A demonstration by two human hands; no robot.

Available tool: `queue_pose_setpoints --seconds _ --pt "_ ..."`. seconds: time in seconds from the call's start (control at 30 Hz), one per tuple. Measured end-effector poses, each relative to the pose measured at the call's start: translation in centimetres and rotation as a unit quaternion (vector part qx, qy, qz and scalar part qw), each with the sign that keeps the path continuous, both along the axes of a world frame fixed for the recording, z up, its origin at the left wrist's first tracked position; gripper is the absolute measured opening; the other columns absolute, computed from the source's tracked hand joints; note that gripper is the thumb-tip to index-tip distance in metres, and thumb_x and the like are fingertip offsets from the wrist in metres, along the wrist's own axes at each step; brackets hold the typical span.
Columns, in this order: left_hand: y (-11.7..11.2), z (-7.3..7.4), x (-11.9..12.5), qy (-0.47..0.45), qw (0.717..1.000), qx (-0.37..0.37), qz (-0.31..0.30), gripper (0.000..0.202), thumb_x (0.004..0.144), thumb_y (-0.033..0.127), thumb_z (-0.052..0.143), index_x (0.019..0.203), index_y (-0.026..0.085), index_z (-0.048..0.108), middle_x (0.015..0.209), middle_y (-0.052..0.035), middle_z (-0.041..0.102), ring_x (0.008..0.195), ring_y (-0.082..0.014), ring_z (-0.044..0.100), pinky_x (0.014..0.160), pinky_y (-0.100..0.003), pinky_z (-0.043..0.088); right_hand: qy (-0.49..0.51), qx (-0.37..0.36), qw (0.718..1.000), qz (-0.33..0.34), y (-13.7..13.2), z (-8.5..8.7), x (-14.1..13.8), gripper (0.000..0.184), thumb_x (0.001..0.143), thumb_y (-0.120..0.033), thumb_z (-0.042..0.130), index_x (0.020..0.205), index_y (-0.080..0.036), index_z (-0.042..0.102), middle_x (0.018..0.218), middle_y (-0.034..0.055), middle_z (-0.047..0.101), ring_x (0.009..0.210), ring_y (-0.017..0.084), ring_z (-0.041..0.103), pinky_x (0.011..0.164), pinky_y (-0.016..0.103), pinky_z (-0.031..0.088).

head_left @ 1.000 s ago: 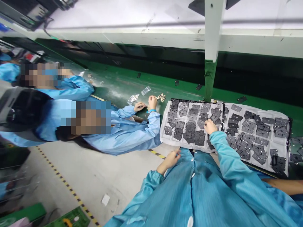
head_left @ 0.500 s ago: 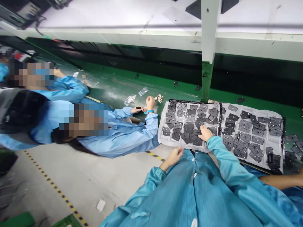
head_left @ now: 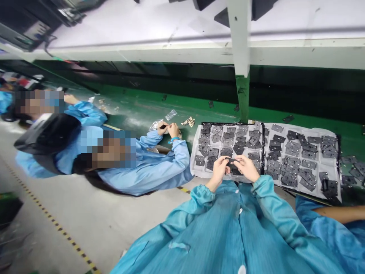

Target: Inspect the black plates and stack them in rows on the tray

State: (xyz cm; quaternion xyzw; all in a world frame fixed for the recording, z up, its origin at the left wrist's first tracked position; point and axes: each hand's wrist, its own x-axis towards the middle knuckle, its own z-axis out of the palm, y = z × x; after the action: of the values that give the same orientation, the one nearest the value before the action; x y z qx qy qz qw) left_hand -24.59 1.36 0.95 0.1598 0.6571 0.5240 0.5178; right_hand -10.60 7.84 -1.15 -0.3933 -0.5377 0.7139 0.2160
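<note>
My left hand (head_left: 219,169) and my right hand (head_left: 248,168) are close together in front of my chest. Pinched between their fingertips is a small dark plate (head_left: 231,161), its details too small to make out. Under and beyond my hands lies a white compartment tray (head_left: 196,172) with a black rim. Several flat dark plates with small holes (head_left: 212,152) lie loosely piled in its pockets. To the right, a second white tray (head_left: 321,167) holds more of the same plates.
At left, a co-worker in a light blue coat (head_left: 148,167) handles something small beside a pile of small tan pieces (head_left: 188,121) and a clear bag (head_left: 171,114). A green post (head_left: 242,99) rises behind the trays. Another person's forearm (head_left: 342,214) reaches in at right.
My right hand has lifted from the tray towards me. My left hand has risen to meet it, and both now grip a dark plate. The co-worker's hands have shifted left.
</note>
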Motion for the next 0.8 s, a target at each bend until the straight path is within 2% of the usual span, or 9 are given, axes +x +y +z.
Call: queue_pose_setpoints --seconds 0.07,0.13,0.3,0.47,0.63,0.73,0.8 --pt "-0.1 -0.1 0.0 0.016 1.0 -0.004 0.0 0.028 0.077 0.037 0.064 0.094 0.015 0.061 0.068 0.0011 0.064 0.034 -0.0088 0.052 0.032 -0.019 0.035 0.044 -0.083 0.995 -0.046 -0.6 -0.9 -0.1 0.035 0.079 -0.047 0.065 0.096 -0.017 0.063 0.052 -0.0069 0.051 0.041 0.009 0.044 0.044 0.023 0.034" --pt "-0.1 -0.2 0.0 0.039 0.999 -0.012 -0.003 0.027 0.079 0.037 0.061 0.095 0.015 0.06 0.067 0.0007 0.065 0.034 -0.0102 0.053 0.032 -0.02 0.037 0.061 -0.107 0.99 -0.072 -1.2 -1.8 -0.4 0.037 0.078 -0.049 0.066 0.095 -0.016 0.065 0.05 -0.0068 0.051 0.039 0.009 0.045 0.044 0.023 0.035" --pt "-0.5 -0.3 -0.1 0.132 0.991 -0.001 -0.001 0.023 0.083 0.035 0.056 0.092 0.015 0.064 0.066 0.0018 0.061 0.038 -0.0088 0.053 0.036 -0.02 0.041 0.096 -0.15 0.976 -0.129 -2.9 -3.2 -1.7 0.037 0.077 -0.046 0.068 0.099 -0.017 0.069 0.058 -0.0049 0.053 0.044 0.007 0.043 0.043 0.021 0.032" --pt "-1.8 -0.4 -0.6 0.188 0.981 -0.004 0.037 0.023 0.084 0.035 0.057 0.09 0.015 0.066 0.077 -0.0007 0.065 0.039 -0.0065 0.05 0.038 -0.02 0.04 0.123 -0.188 0.966 -0.128 -4.3 -3.7 -2.9 0.036 0.074 -0.043 0.07 0.099 -0.017 0.072 0.077 0.0018 0.064 0.055 0.009 0.05 0.052 0.024 0.041" --pt "-3.9 -1.5 -1.0 0.193 0.98 -0.031 0.036 0.021 0.081 0.033 0.059 0.087 0.015 0.067 0.061 0.0024 0.059 0.043 -0.0086 0.05 0.043 -0.02 0.041 0.097 -0.181 0.971 -0.126 -5.5 -4.4 -3.7 0.036 0.076 -0.045 0.066 0.098 -0.018 0.073 0.092 0.006 0.07 0.072 0.015 0.06 0.062 0.027 0.047" --pt "-4.9 -2.8 -1.2 0.165 0.982 -0.068 0.069 0.02 0.08 0.033 0.055 0.079 0.015 0.066 0.06 0.003 0.058 0.044 -0.0083 0.048 0.044 -0.02 0.04 0.059 -0.146 0.981 -0.113 -5.8 -5.2 -3.9 0.035 0.077 -0.047 0.062 0.096 -0.02 0.073 0.093 0.0064 0.072 0.081 0.019 0.063 0.067 0.03 0.049" --pt "-5.2 -3.6 -1.3 0.143 0.984 -0.084 0.072 0.023 0.081 0.035 0.054 0.074 0.015 0.063 0.053 0.0042 0.053 0.041 -0.0085 0.046 0.042 -0.019 0.037 0.025 -0.106 0.989 -0.102 -4.9 -5.9 -3.7 0.033 0.075 -0.048 0.063 0.091 -0.02 0.074 0.091 0.0063 0.073 0.082 0.02 0.064 0.07 0.031 0.05"
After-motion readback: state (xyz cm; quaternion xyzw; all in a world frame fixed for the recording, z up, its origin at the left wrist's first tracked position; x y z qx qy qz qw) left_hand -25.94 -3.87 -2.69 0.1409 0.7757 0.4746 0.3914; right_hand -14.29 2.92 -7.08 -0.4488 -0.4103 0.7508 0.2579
